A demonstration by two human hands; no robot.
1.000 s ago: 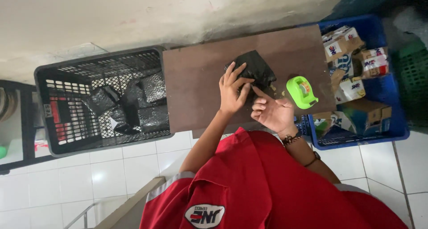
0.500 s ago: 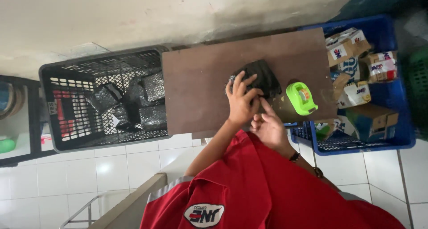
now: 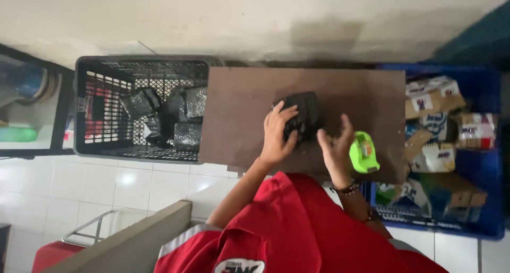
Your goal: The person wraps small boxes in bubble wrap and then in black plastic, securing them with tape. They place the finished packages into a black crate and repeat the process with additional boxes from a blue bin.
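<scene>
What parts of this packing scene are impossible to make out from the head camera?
- Black wrapped parcel: its near side is hidden under the left hand.
- Right hand: motion-blurred, so whether it touches the parcel is unclear.
- Green tape dispenser: details too small.
- Blue crate: cut off by the right edge.
- Black crate: its dark bundles are indistinct.

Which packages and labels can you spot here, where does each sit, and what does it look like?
Black wrapped parcel: on the brown board, under the left hand; blocky, shiny black.
Dark wrapped parcels: in the black crate, left of the board; several, glossy grey-black.
Cardboard parcels: in the blue crate, right; brown boxes with white labels printed red and blue.
</scene>
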